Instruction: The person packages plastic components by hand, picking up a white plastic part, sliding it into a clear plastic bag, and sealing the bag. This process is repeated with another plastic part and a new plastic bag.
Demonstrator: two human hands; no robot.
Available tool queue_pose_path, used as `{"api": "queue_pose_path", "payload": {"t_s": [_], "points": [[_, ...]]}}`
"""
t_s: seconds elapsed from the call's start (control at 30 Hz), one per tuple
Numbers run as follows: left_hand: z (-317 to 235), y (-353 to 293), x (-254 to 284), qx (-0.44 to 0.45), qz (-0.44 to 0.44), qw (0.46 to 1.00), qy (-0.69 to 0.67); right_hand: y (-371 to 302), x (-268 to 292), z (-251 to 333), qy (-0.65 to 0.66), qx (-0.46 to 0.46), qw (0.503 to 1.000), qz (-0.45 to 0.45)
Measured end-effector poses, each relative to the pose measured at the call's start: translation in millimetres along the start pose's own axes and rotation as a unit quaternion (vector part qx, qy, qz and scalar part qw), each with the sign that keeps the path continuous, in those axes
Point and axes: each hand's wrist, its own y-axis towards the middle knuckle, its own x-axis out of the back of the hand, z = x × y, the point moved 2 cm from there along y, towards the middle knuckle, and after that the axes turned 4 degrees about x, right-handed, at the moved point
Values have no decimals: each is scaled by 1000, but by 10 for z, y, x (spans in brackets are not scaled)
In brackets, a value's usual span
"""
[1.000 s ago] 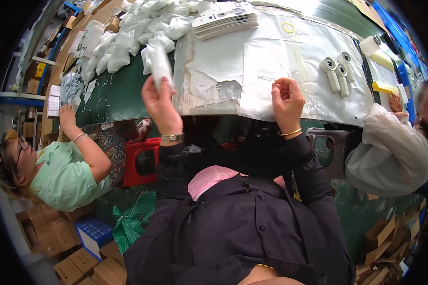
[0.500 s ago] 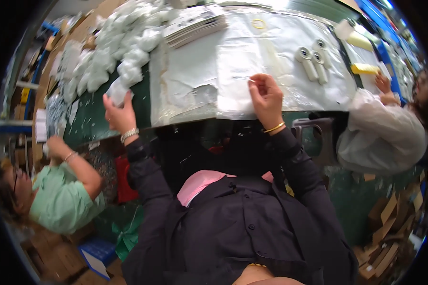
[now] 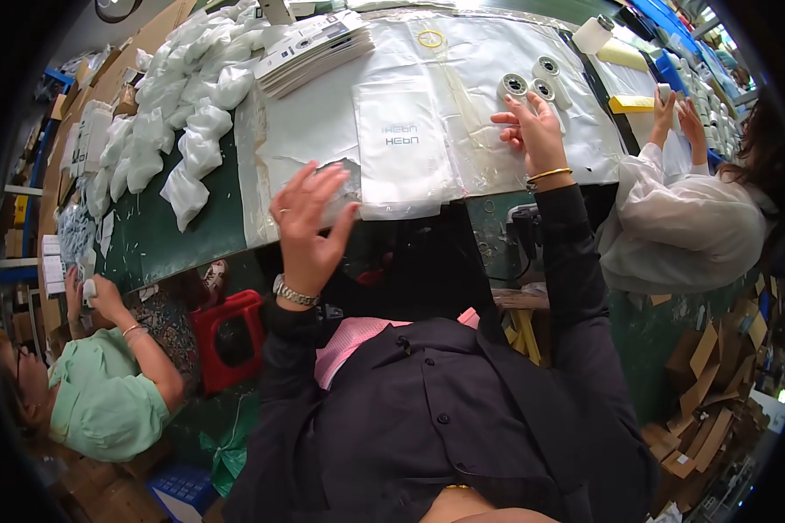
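My left hand (image 3: 310, 228) is held over the near table edge with fingers spread and nothing in it. Beside it lies a stack of flat white plastic bags (image 3: 401, 166) with dark print. My right hand (image 3: 535, 138) reaches to several white handheld devices with round dark-centred heads. Its fingertips are at the nearest-left device (image 3: 514, 84), whose handle is hidden behind the hand; the fingers are apart, and whether they touch it I cannot tell. Another device (image 3: 547, 66) lies just beyond, and a third device (image 3: 543, 90) sits between them.
White wrapped bundles (image 3: 201, 144) heap at the left. A stack of printed white cartons (image 3: 310, 57) and a yellow rubber band (image 3: 430, 38) lie at the back. Co-workers sit left, in a green top (image 3: 109, 392), and right, in a white top (image 3: 672, 231). A red stool (image 3: 227, 336) stands below left.
My left hand has left the white wrapped bundle at the left and moved right, toward the bags. My right hand has moved from the bags to the devices. The view has shifted slightly.
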Motion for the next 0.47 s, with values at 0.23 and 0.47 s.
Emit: {"api": "queue_pose_path", "payload": {"t_s": [0.23,0.47], "points": [[-219,15,-378,-60,135,983,111,-40,-146,54,-242,3,967,72],[-267,8,-636,16,136,979,153,-657,-400,45,-590,284,756,-1]]}}
